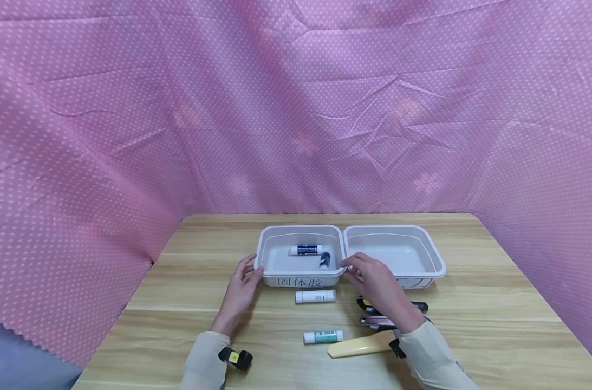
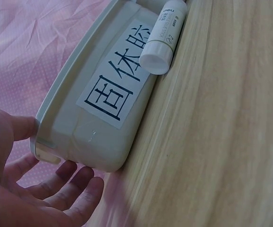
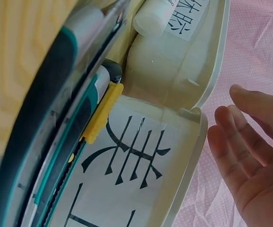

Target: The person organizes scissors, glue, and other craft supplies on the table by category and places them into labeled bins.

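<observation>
My left hand (image 1: pixel 243 284) holds the left end of a white plastic tub (image 1: pixel 266 265), thumb on the rim and fingers against the outer wall, as the left wrist view shows. Two dark-blue-labelled glue sticks (image 1: pixel 306 249) lie inside that tub, which bears a printed paper label (image 2: pixel 112 90). Beside the tub's inner front corner, my right hand (image 1: pixel 377 279) has its fingers loosely bent. Nothing shows between them in the right wrist view, where they are near the two rims. A white glue stick (image 1: pixel 315 296) lies in front of the left tub.
A second white tub (image 1: pixel 393 252) stands against the first, on its right. Nearer lie a green-labelled glue stick (image 1: pixel 323 337), a yellow-handled cutter (image 1: pixel 359 345) and other utility knives (image 1: pixel 373 320), partly hidden under my right arm. Pink dotted cloth (image 1: pixel 296 108) hangs behind the wooden table (image 1: pixel 179 303).
</observation>
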A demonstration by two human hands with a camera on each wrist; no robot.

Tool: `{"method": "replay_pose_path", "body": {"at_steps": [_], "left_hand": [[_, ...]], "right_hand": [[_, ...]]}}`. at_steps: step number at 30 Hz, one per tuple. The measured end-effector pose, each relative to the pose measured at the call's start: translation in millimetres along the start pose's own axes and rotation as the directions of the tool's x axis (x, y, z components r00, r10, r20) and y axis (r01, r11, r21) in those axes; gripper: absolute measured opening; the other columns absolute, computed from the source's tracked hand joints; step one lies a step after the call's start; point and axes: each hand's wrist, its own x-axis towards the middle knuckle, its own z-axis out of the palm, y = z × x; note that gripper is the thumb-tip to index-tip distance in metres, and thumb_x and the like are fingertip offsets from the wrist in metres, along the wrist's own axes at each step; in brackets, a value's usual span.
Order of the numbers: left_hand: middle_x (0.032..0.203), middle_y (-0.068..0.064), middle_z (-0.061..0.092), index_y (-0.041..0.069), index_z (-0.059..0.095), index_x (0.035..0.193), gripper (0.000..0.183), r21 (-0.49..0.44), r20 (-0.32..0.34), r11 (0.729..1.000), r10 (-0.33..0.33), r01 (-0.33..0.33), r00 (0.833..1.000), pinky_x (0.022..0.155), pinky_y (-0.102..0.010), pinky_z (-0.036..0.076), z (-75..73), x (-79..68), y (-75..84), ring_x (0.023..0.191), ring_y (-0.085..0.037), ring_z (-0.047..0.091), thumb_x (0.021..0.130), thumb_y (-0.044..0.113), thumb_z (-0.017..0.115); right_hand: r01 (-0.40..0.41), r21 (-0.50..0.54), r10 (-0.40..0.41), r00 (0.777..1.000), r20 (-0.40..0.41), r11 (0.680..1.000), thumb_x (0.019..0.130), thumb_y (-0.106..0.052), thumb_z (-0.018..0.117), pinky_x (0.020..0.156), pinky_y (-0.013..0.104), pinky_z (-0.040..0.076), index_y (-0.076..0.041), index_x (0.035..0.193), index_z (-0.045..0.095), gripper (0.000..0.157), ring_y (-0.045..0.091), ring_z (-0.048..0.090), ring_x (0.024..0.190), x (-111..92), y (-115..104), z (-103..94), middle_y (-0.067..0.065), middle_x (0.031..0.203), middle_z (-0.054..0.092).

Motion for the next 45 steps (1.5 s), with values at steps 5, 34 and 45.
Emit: {"method": "replay_pose_path", "body": {"at_steps": [5, 34, 45], "left_hand": [[0.145, -0.024, 0.053, 0.013, 0.039, 0.155, 0.053, 0.004, 0.009, 1.0, 0.001, -0.001, 1.0, 0.115, -0.051, 0.044, -0.2, -0.9, 0.1, 0.135, -0.039, 0.054, 0.106, 0.023, 0.057], [0.146, -0.022, 0.053, 0.015, 0.038, 0.156, 0.053, 0.007, 0.011, 1.0, 0.002, -0.002, 1.0, 0.115, -0.05, 0.044, -2.3, -0.1, -3.3, 0.136, -0.038, 0.053, 0.106, 0.024, 0.056], [0.146, -0.024, 0.052, 0.013, 0.038, 0.156, 0.054, 0.011, 0.014, 1.0, 0.023, -0.023, 1.0, 0.114, -0.051, 0.044, -2.1, -1.2, -3.7, 0.136, -0.04, 0.053, 0.106, 0.026, 0.057]], "right_hand": [[0.004, -0.006, -0.004, 1.0, -0.001, 1.0, 0.082, -0.003, 0.085, 0.069, 0.024, 0.06, -0.01, 0.105, 0.076, 0.025, 0.01, 0.071, 0.081, -1, 0, -0.1, 0.002, 0.1, 0.075], [0.125, -0.064, -0.115, 0.983, 0.145, 0.99, 0.097, -0.037, 0.071, 0.073, 0.029, 0.06, -0.02, 0.113, 0.075, 0.024, 0.009, 0.07, 0.087, -6, -23, 14.0, -0.006, 0.101, 0.075], [0.213, -0.108, -0.175, 0.943, 0.284, 0.971, 0.102, -0.056, 0.053, 0.075, 0.03, 0.06, -0.022, 0.116, 0.074, 0.043, 0.01, 0.07, 0.09, -18, -32, 15.8, -0.007, 0.108, 0.075]]}}
